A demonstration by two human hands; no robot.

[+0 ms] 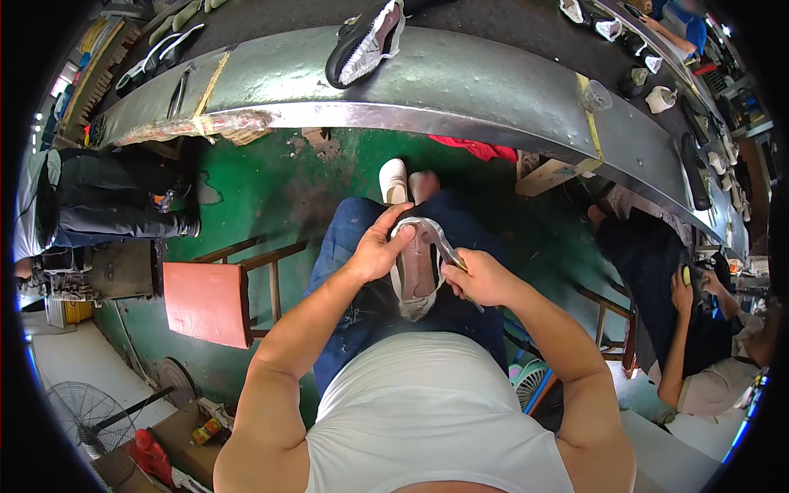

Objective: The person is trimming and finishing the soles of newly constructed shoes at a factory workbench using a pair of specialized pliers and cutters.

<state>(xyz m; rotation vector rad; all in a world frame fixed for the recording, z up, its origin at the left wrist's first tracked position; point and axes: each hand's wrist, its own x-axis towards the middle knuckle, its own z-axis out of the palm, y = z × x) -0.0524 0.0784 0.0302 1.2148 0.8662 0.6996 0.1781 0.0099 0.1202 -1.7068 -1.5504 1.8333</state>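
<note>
Shoe [415, 271] sits on the lap, sole side up, toe pointing away, over the blue-jeaned knees. Left hand [376, 251] has its grip clamped on the shoe's left edge, thumb hooked over the far rim. Right hand [483, 279] has its grip closed round a thin metal tool [448, 253]; the tool's curved end lies along the shoe's right rim, touching it. Hands are close, shoe between them, both forearms angled in from the lower corners.

Room: green floor [271, 189] is open to the front-left of the knees. Red stool [205, 302] stands just left of the left elbow, near but not touching. Own feet, one in a white shoe, show just past the work.

Ahead, a long curved metal tabletop [460, 82] spans the view; its near edge runs well apart from the hands, with floor between. A black and white sneaker [366, 41] lies on it, directly ahead, more shoes farther along to the right. Yellow tape strips cross its edge left and right.

Right: a seated person [699, 329] close by the right elbow, their hand on dark material. Left: another person in dark trousers [115, 201], well apart. Fan [86, 415] at lower left.
</note>
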